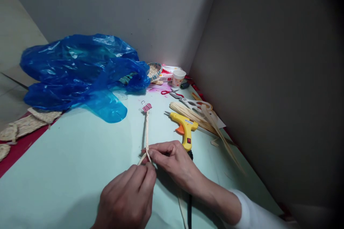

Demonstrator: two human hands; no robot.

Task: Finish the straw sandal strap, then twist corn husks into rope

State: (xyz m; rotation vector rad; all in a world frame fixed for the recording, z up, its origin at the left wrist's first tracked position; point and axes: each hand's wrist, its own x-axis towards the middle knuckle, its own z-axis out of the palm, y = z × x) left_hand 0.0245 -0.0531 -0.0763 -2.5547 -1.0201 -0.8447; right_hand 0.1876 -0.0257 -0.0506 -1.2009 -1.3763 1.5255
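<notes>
A thin cream braid (pixel 147 130) runs toward me from a pink binder clip (pixel 147 107) on the pale green table. My left hand (pixel 127 195) is closed with its fingertips on the loose strands just below the braided part. Thumb and forefinger of my right hand (pixel 172 159) pinch the braid where its strands part. One pale strand (pixel 142 159) bows out to the left between the two hands. The strand ends inside my left fist are hidden. A yellow glue gun (pixel 185 128) lies just beyond my right hand.
A large blue plastic bag (pixel 80 68) sits at the back left, near woven strips (pixel 32 123). Red scissors (pixel 173 93), white scissors (pixel 197 104), a bundle of pale fibre (pixel 188 115) and a paper cup (pixel 178 78) lie along the right. A grey wall (pixel 268 78) borders that side.
</notes>
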